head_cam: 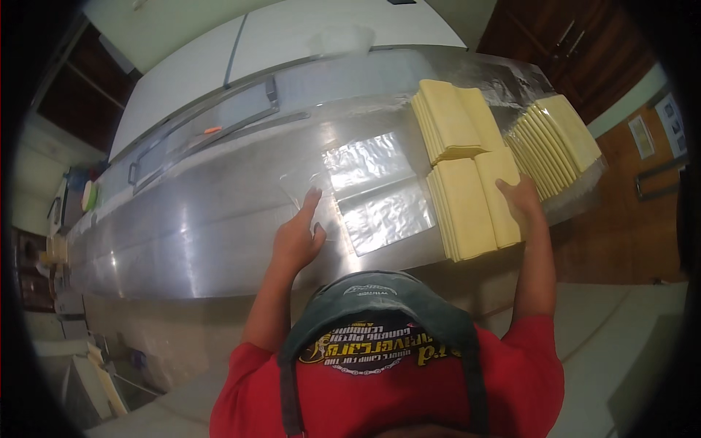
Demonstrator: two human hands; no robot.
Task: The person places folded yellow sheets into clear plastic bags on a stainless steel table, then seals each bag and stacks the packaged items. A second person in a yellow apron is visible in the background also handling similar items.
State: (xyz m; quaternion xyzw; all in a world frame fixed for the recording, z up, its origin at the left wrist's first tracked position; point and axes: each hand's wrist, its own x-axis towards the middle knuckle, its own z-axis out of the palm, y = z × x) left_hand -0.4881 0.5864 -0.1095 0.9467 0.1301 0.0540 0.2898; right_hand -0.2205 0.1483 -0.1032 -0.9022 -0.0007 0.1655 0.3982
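My right hand [519,196] is at the right edge of the front stack of folded yellow sheets [465,211], perhaps dough. Its thumb lies on top, and the other fingers are largely hidden at the far side. Behind it stands a second yellow stack [449,120], touching the front one. My left hand [300,235] is over the metal table with index finger stretched out and thumb apart. Near that fingertip lies a faint piece of clear plastic film [298,189]; contact is hard to tell. Between my hands, shiny plastic bags or sheets [383,191] lie flat.
A row of leaning yellow folded sheets [553,145] sits on plastic at the table's right end. Along the back of the metal table [219,219] lie a metal frame [202,134], a flat bar [257,128] and a small orange object [212,130]. A white chest [339,33] stands behind.
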